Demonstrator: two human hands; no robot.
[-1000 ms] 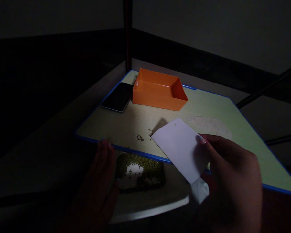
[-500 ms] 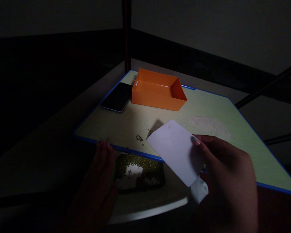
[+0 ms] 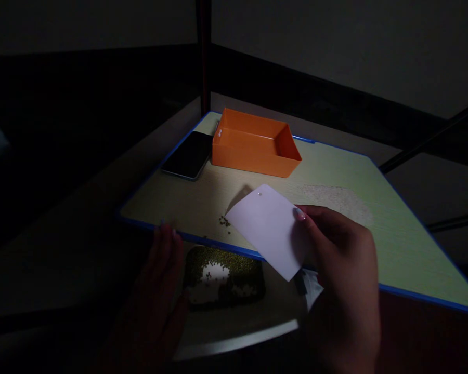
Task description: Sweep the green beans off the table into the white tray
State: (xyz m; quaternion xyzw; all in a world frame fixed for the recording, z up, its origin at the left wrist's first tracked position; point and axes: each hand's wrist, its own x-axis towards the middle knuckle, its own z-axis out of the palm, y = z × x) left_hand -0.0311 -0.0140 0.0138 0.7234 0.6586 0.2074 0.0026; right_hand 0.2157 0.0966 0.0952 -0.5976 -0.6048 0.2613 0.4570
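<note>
My right hand (image 3: 335, 259) pinches a white card (image 3: 269, 228) with a small hole near its far corner. The card is tilted over the near edge of the table, one corner close to a few small green beans (image 3: 223, 222). In dim light, my left hand (image 3: 159, 291) has its fingers stretched out, fingertips at the table's blue edge and thumb beside a dark-rimmed tray (image 3: 263, 283). Green beans (image 3: 218, 256) lie spread in that tray, below table level, with a pale bare patch among them.
An orange open box (image 3: 253, 161) stands at the back of the pale table (image 3: 405, 244), beside a dark-screened phone or tablet (image 3: 189, 156). Fine whitish grains (image 3: 337, 200) form a patch on the right. Something white and crumpled (image 3: 312, 288) shows below the card.
My right hand and the card have moved left and slightly away from me, closer to the loose beans on the table. My left hand has stayed about where it was.
</note>
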